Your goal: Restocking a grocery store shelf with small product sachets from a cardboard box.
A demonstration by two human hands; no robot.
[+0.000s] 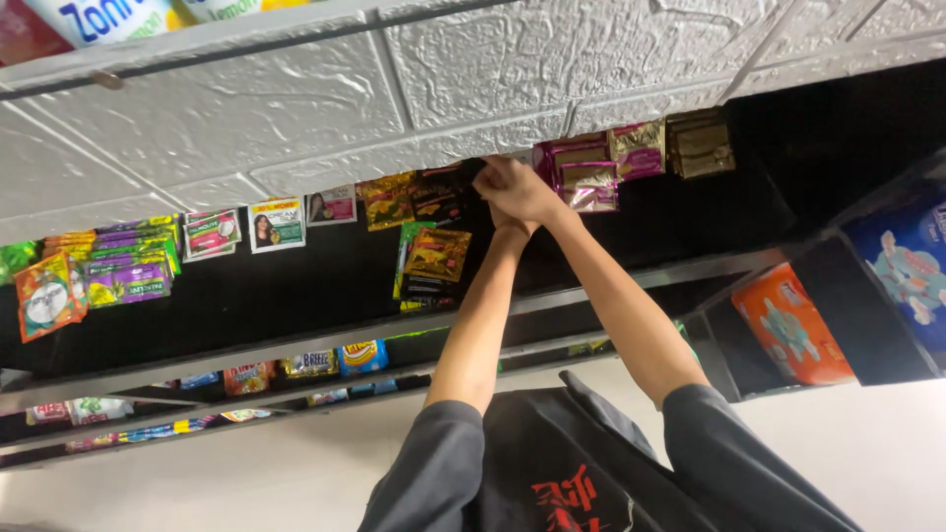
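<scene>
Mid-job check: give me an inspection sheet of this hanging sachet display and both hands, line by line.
Surface: white textured panel with a dark recess below.
Job's things: pink sachet strips beside the hands; yellow-black sachets hang just below them.
Clutter: purple and green sachets, orange pack, blue pack.
Grippers: left hand mostly hidden behind right hand, both raised at the hanging row; fingers' grip cannot be told.
Cables: nothing seen.
Surroundings: lower shelves of snack packets, pale floor.
</scene>
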